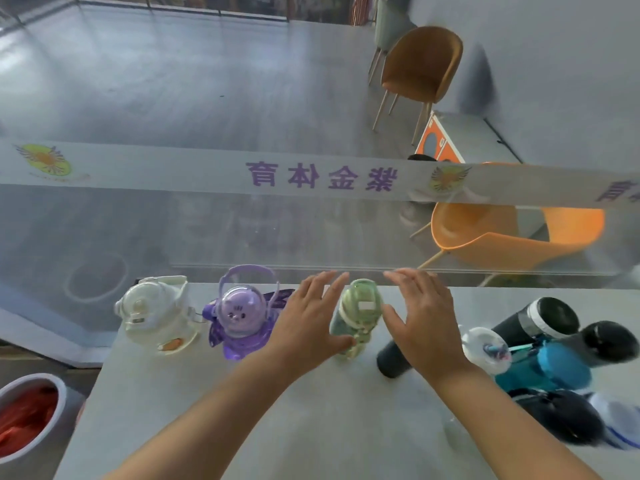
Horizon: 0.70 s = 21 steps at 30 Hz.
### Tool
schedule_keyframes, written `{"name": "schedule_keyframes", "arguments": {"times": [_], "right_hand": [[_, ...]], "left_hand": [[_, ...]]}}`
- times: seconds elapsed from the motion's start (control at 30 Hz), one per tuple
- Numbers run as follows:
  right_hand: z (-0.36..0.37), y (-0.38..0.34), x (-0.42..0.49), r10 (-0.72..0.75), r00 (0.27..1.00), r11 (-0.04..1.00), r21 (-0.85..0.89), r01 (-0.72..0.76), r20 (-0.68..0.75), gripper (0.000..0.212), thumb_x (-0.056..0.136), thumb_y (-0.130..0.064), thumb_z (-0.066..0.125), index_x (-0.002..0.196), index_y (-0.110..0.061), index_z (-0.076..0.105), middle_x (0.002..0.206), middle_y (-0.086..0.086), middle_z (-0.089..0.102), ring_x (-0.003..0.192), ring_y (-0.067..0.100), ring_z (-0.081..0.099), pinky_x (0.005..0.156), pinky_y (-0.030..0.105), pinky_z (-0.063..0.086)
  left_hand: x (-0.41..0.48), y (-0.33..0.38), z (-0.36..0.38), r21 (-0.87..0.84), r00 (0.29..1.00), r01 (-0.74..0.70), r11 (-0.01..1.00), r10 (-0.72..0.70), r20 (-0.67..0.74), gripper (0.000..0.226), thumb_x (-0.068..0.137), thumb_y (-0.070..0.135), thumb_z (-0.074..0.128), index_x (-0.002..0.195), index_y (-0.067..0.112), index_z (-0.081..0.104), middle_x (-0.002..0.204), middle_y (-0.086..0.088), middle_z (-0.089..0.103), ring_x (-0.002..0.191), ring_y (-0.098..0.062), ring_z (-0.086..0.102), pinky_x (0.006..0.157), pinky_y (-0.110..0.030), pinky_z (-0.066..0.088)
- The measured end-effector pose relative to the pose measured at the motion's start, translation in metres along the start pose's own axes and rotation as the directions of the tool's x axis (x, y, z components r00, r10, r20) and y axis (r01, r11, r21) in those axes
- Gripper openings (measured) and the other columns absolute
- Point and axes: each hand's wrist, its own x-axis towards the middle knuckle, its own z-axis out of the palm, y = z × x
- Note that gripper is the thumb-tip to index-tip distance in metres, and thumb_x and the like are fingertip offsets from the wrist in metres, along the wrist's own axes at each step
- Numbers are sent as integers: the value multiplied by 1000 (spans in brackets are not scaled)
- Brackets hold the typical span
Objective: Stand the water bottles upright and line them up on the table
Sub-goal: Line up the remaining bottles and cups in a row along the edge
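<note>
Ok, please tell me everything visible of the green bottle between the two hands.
The green water bottle is pale, translucent, plastic-looking, with a green lid carrying a white tab. It stands upright near the far edge of the table, right of the purple bottle. The thumb of the left hand seems to touch its lower side; the right hand is close, contact unclear.

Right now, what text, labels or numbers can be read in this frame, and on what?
"紫金体育": purple, mirrored, on the white strip.
Same characters at the strip's right end: cut off.
Print under the logo: too blurred.
Bottles: nothing legible.
</note>
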Motion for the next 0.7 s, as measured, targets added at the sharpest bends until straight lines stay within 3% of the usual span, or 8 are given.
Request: {"name": "schedule_keyframes", "arguments": {"times": [0.13,0.3,0.4,0.5,0.7], "right_hand": [[-5,45,-12,117,977,992,-70,-106,178,53,69,-29,76,117,-16,56,116,6,61,106,28,53,87,40,46],[-11,66,-21,107,899,994,-58,-91,424,75,71,-54,65,135,-25,38,133,-1,44,117,22,41,96,35,39],[-9,68,-23,91,831,996,-69,-63,549,76,74,-48,64,138,-26,29,132,-1,40,116,22,40,95,33,41],[-8,70,-19,92,826,996,-37,-86,556,64,77,-32,64,133,-21,33,127,3,44,113,23,43,91,31,42],[4,57,-5,62,846,998,-11,-66,529,57,76,-31,67,123,-19,39,119,3,48,106,21,46,83,29,45]], "left_hand": [[12,35,26,-60,993,114,992,-113,22,96,69,44,72,142,35,10,151,5,17,137,-17,17,110,-35,28],[20,55,48,-65,964,256,964,-259,-51,92,71,32,74,141,35,15,148,2,18,130,-21,33,96,-34,44],[20,58,52,-107,949,290,951,-300,-98,82,74,23,70,140,32,23,139,0,31,122,-22,41,84,-31,47],[18,57,51,-155,928,331,931,-351,-129,77,73,18,68,138,32,28,133,-2,36,118,-23,41,82,-35,49],[8,37,42,-234,900,365,901,-406,-160,77,71,13,69,135,34,32,125,-2,40,108,-20,45,77,-31,47]]}}
